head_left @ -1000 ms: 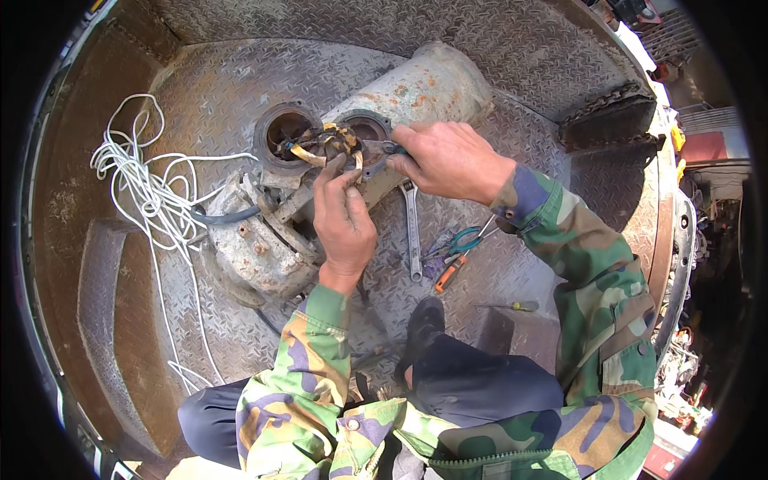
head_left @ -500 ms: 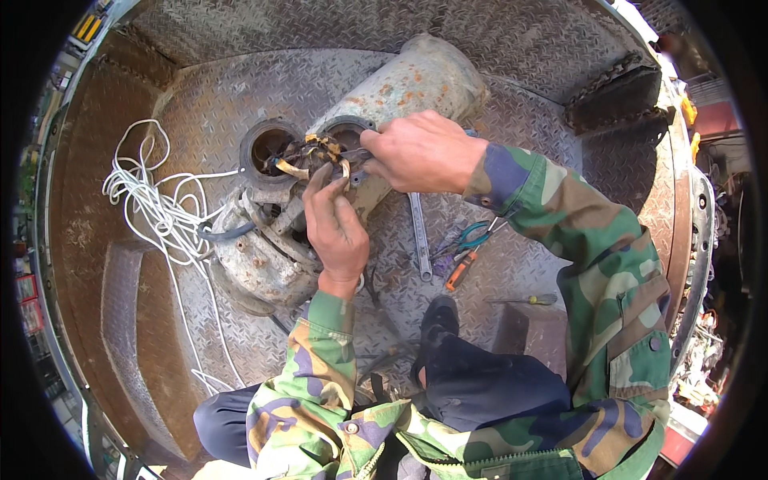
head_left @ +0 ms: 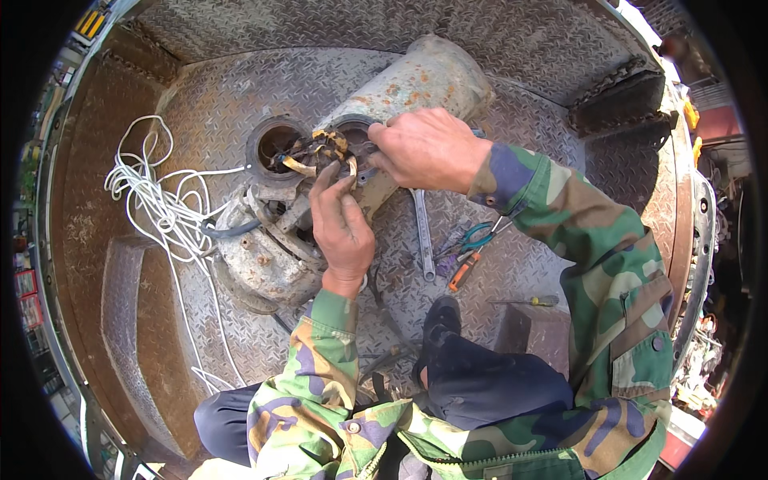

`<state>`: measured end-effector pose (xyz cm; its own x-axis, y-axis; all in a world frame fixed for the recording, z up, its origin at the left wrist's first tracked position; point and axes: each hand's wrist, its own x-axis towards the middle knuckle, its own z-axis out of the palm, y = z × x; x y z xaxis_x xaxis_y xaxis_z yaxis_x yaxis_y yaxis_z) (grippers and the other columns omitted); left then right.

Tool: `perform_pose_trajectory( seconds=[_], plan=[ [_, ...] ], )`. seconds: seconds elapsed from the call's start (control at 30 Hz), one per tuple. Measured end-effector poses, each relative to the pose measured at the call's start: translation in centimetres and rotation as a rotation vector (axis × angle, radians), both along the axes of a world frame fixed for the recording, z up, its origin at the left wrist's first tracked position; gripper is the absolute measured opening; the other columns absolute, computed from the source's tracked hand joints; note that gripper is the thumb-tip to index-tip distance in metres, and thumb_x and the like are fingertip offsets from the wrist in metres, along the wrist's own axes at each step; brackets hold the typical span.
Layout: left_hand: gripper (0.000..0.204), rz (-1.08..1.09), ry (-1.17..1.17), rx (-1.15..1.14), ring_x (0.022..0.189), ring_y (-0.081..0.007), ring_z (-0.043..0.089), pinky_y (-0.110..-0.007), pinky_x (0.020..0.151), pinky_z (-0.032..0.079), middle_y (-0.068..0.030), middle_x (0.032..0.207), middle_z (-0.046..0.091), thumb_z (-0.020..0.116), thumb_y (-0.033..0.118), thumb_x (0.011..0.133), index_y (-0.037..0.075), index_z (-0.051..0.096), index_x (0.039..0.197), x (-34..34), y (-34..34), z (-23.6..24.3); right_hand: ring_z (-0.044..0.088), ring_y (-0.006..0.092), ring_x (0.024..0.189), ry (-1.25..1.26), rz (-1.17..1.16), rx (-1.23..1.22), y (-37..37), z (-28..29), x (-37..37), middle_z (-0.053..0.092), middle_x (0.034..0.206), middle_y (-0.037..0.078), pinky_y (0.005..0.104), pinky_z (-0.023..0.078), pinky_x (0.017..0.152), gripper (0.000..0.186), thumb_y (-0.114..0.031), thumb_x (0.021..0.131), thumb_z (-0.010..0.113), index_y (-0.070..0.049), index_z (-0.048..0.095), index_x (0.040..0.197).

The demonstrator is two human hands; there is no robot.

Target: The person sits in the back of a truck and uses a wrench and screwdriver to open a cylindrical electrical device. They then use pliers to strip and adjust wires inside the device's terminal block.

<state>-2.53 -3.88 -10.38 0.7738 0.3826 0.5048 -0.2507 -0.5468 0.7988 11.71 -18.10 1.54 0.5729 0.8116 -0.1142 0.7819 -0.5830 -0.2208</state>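
A rusty, whitish machine with a long cylindrical body [head_left: 428, 84] and a rounded housing [head_left: 268, 260] lies on its side. Two round ports open between those parts, one with a dark rim [head_left: 254, 152]. Over the ports sits a tangle of dark wires [head_left: 330, 146] with yellowish sleeves. My left hand [head_left: 344, 232] has its fingertips closed on the near side of this wire bundle, by a pale sleeve. From the right, my right hand [head_left: 428, 150] is closed in a pinch at the bundle's right side. What its fingers hold is hidden.
A wrench [head_left: 424, 236], teal-handled pliers [head_left: 478, 236], an orange-handled tool [head_left: 464, 272] and a screwdriver [head_left: 544, 301] lie to the right on the tread-plate floor. White rope [head_left: 164, 216] is heaped left of the machine. Metal walls [head_left: 360, 28] surround the space.
The view has shifted slightly, so the machine and tools sit a little further right. Both hands keep nearly the same place and grip at the wires.
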Motion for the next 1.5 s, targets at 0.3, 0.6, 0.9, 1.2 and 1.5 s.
perform_pose_trajectory(
  seconds=[0.3,0.6,0.9,1.2,1.5],
  plan=[
    [0.024,-0.005,0.008,0.007,0.130,-0.0454,0.064,-0.050,0.107,0.054,-0.0281,0.140,0.064,0.053,-0.004,0.102,-0.004,0.067,0.122,0.0,0.3,-0.2,0.077,0.0444,0.083,-0.079,-0.031,0.068,0.0,-0.7,-1.2,0.076,0.087,0.021,0.0548,0.061,0.070,0.028,-0.026,0.099,0.070,0.001,0.071,0.102],
    [0.024,-0.010,-0.014,0.040,0.128,-0.0464,0.065,-0.050,0.105,0.056,-0.0283,0.140,0.064,0.055,-0.004,0.101,-0.003,0.066,0.123,0.1,0.3,-0.1,0.073,0.0450,0.080,0.015,-0.111,0.082,-0.1,-0.9,-1.5,0.072,0.091,0.019,0.0560,0.059,0.069,0.031,-0.031,0.101,0.072,-0.001,0.066,0.101],
    [0.025,-0.011,-0.030,0.060,0.127,-0.0470,0.065,-0.050,0.103,0.057,-0.0285,0.140,0.063,0.055,-0.003,0.102,-0.003,0.066,0.125,0.1,0.3,-0.4,0.076,0.0461,0.083,-0.049,-0.099,0.102,0.2,-0.1,-1.9,0.077,0.091,0.023,0.0562,0.061,0.073,0.024,-0.024,0.096,0.073,0.000,0.073,0.102],
    [0.024,0.005,-0.036,0.066,0.126,-0.0472,0.066,-0.049,0.100,0.059,-0.0285,0.140,0.063,0.055,-0.001,0.104,-0.003,0.066,0.125,0.1,0.5,-0.4,0.075,0.0461,0.078,-0.111,-0.035,0.057,1.3,0.4,-0.2,0.075,0.081,0.023,0.0557,0.061,0.070,0.022,-0.023,0.088,0.074,0.000,0.075,0.088],
    [0.025,0.027,-0.016,0.099,0.127,-0.0474,0.066,-0.049,0.100,0.059,-0.0290,0.142,0.062,0.055,-0.003,0.103,-0.002,0.066,0.125,-0.8,2.1,-0.4,0.075,0.0469,0.080,-0.185,-0.061,0.095,6.5,6.7,1.6,0.074,0.080,0.024,0.0544,0.060,0.073,0.027,-0.025,0.091,0.074,0.002,0.076,0.090]
  ],
)
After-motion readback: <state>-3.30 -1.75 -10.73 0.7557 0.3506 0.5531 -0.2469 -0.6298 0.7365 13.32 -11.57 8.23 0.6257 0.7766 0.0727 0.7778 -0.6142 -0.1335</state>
